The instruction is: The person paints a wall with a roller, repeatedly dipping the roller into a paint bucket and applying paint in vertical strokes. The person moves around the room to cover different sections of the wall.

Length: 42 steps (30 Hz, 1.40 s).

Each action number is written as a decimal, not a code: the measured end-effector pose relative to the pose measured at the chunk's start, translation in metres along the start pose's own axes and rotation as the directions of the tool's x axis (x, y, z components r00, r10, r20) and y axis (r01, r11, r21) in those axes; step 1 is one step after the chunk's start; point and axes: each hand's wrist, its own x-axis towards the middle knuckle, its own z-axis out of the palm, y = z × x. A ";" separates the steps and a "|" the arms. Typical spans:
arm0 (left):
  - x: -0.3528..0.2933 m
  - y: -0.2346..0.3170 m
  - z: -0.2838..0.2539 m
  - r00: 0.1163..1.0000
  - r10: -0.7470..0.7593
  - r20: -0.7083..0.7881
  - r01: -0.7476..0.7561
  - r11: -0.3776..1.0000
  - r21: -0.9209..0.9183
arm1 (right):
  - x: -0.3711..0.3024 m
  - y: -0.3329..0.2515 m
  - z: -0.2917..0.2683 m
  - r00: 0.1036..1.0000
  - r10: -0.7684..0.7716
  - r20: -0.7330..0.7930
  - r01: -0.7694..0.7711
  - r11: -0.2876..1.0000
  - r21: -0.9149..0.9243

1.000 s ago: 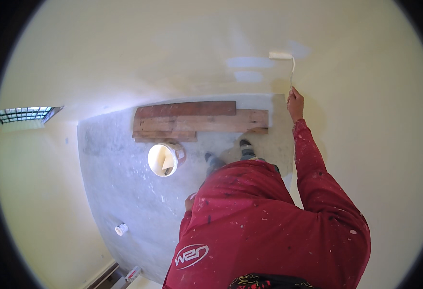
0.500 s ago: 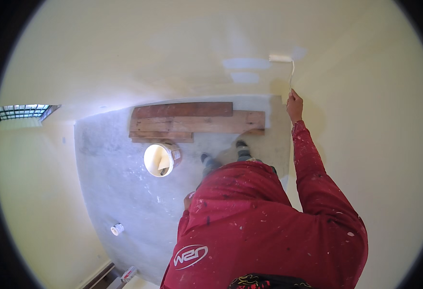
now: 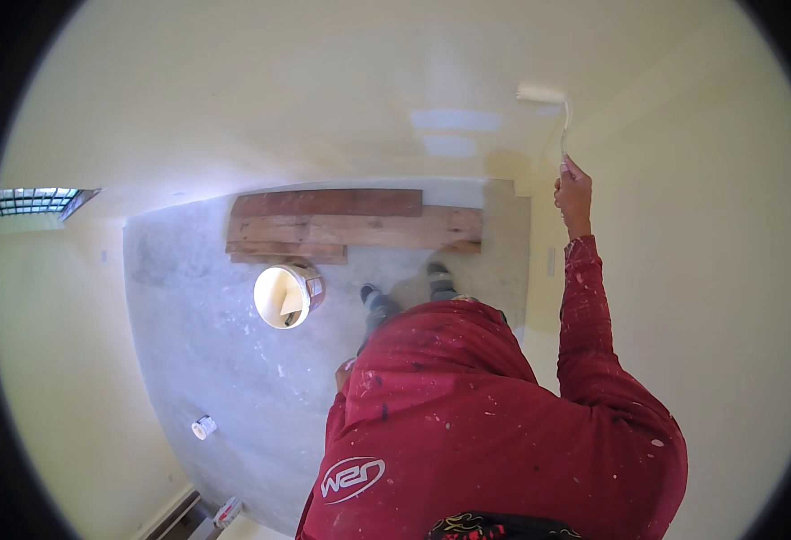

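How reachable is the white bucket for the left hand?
Probably yes, with a stoop: nothing visible blocks the left hand from the bucket on the floor; that hand's grip is unclear.

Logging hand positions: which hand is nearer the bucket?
Left: in the picture, the left hand shows below and right of the bucket; the right hand, holding the paint roller, is raised much farther right.

- Here's the head camera, left of a worn pair, peering steeply down past the wearer's red shirt, close and huge below!
- Right hand farther out, toward upper right!
- Floor lies well beyond, wall ahead across the top, the wide fisheye bowing their edges!
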 end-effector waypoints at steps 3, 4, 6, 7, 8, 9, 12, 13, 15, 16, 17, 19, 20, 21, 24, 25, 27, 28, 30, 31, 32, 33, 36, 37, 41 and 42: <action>0.008 0.003 0.008 0.999 0.016 0.041 -0.011 0.995 -0.101 | 0.013 0.015 -0.004 0.994 0.112 -0.009 -0.112 0.994 -0.011; 0.008 0.004 0.013 0.999 -0.005 0.040 0.009 0.993 -0.116 | 0.014 0.015 -0.009 0.996 0.092 -0.010 -0.093 0.995 -0.040; 0.013 0.007 0.005 0.999 -0.047 0.014 0.048 0.996 -0.080 | 0.008 0.006 -0.020 0.997 0.079 -0.020 -0.081 0.993 -0.083; 0.018 0.009 -0.002 0.998 -0.065 -0.013 0.064 0.997 -0.045 | 0.007 0.000 -0.026 0.997 0.073 -0.022 -0.074 0.995 -0.059; 0.013 0.006 -0.006 0.995 -0.089 -0.049 0.089 0.996 -0.018 | 0.003 -0.011 -0.028 0.998 0.066 -0.013 -0.067 0.997 -0.040; 0.011 0.006 -0.005 0.997 -0.061 -0.050 0.061 0.998 0.016 | 0.001 -0.018 -0.031 0.999 0.052 -0.013 -0.053 0.998 -0.023; 0.008 0.013 -0.001 0.999 0.006 -0.042 -0.002 0.995 0.095 | 0.016 -0.006 -0.032 0.995 0.096 -0.019 -0.098 0.987 -0.129; 0.010 0.021 0.003 0.999 0.018 -0.030 -0.015 0.994 0.105 | 0.026 0.006 -0.033 0.993 0.116 -0.026 -0.118 0.986 -0.116; 0.009 0.023 0.001 0.999 0.024 -0.024 -0.022 0.995 0.096 | 0.043 0.037 -0.034 0.985 0.169 -0.029 -0.170 0.982 -0.082; 0.010 0.018 0.000 0.999 0.017 -0.034 -0.015 0.997 0.070 | 0.045 0.041 -0.033 0.983 0.182 -0.021 -0.183 0.980 -0.083; 0.011 0.013 -0.004 0.999 0.011 -0.042 -0.009 0.999 0.044 | 0.047 0.045 -0.033 0.981 0.195 -0.015 -0.196 0.977 -0.085; 0.015 0.010 -0.005 0.998 -0.052 -0.026 0.051 0.999 -0.007 | 0.044 0.038 -0.032 0.982 0.191 -0.011 -0.191 0.976 -0.100; 0.017 0.009 -0.006 0.996 -0.082 -0.016 0.082 0.996 -0.031 | 0.043 0.034 -0.036 0.984 0.178 -0.010 -0.178 0.978 -0.107; 0.019 0.010 -0.007 0.997 -0.074 -0.025 0.074 0.997 -0.005 | 0.040 0.025 -0.039 0.986 0.164 -0.009 -0.164 0.980 -0.113; 0.017 0.010 -0.004 0.997 -0.063 -0.040 0.065 0.997 0.050 | 0.013 -0.027 -0.050 0.993 0.113 -0.032 -0.114 0.991 -0.064; 0.018 0.010 -0.005 0.997 -0.062 -0.041 0.065 0.996 0.060 | 0.007 -0.038 -0.053 0.994 0.100 -0.041 -0.103 0.992 -0.071; 0.005 -0.003 0.011 0.996 -0.071 -0.050 0.072 0.997 0.013 | 0.014 -0.038 -0.044 0.996 0.091 0.003 -0.090 0.991 -0.097; 0.005 0.004 0.017 0.998 -0.065 -0.021 0.065 0.998 -0.002 | 0.022 -0.029 -0.050 0.995 0.097 -0.006 -0.097 0.989 -0.109; 0.007 0.012 0.025 0.999 -0.046 0.018 0.046 0.999 -0.028 | 0.040 -0.003 -0.052 0.988 0.152 -0.008 -0.152 0.983 -0.099; 0.016 0.017 0.018 0.999 -0.025 0.033 0.025 1.000 -0.017 | 0.042 0.006 -0.056 0.982 0.190 -0.015 -0.190 0.979 -0.078; 0.025 0.023 0.011 0.999 -0.003 0.050 0.004 1.000 -0.007 | 0.042 0.013 -0.067 0.979 0.199 -0.036 -0.201 0.977 -0.069; 0.024 0.012 0.002 0.995 0.094 0.035 -0.097 0.988 0.119 | 0.043 0.014 -0.059 0.979 0.203 -0.018 -0.204 0.977 -0.068; 0.022 -0.008 -0.003 0.992 0.125 0.012 -0.125 0.979 0.163 | 0.029 -0.009 -0.051 0.990 0.141 0.005 -0.140 0.988 -0.066; 0.024 0.002 0.005 0.999 -0.032 0.008 0.032 0.998 -0.050 | 0.021 -0.027 -0.056 0.995 0.097 -0.008 -0.097 0.993 -0.067; 0.016 -0.013 0.000 0.998 -0.044 -0.041 0.046 0.998 0.043 | 0.026 -0.026 -0.053 0.990 0.138 -0.004 -0.138 0.986 -0.091; 0.019 -0.012 0.005 0.999 -0.013 -0.042 0.016 0.998 0.058 | 0.038 -0.008 -0.055 0.988 0.155 -0.007 -0.155 0.984 -0.089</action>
